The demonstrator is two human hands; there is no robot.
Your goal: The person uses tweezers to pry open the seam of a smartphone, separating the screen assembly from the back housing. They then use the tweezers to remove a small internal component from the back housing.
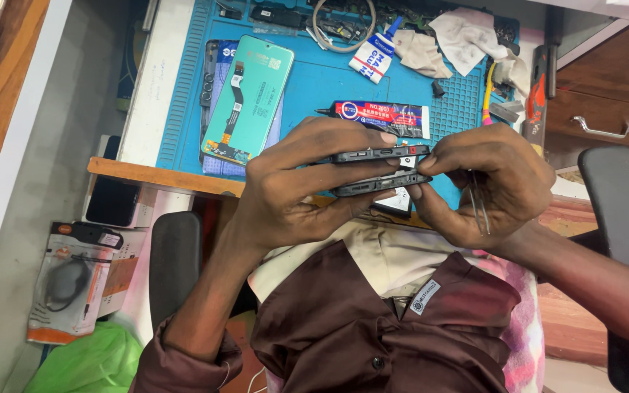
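Observation:
My left hand (296,185) grips a dark phone that is split into two thin halves, seen edge-on. Its fingers wrap the upper half (380,153) and its thumb lies under the lower half (378,184). My right hand (493,178) pinches the right ends of both halves with its fingertips. It also keeps thin metal tweezers (480,205) tucked against the palm, pointing down. The halves gape apart at the right end. The hands hover over the front edge of a blue work mat (314,80).
On the mat lie a teal phone panel with a flex cable (247,98), a glue tube (384,116), a second tube (375,54), crumpled cloths (460,40) and a wire coil (343,25). Wooden drawers (606,109) stand right. Chair armrests (175,262) flank me.

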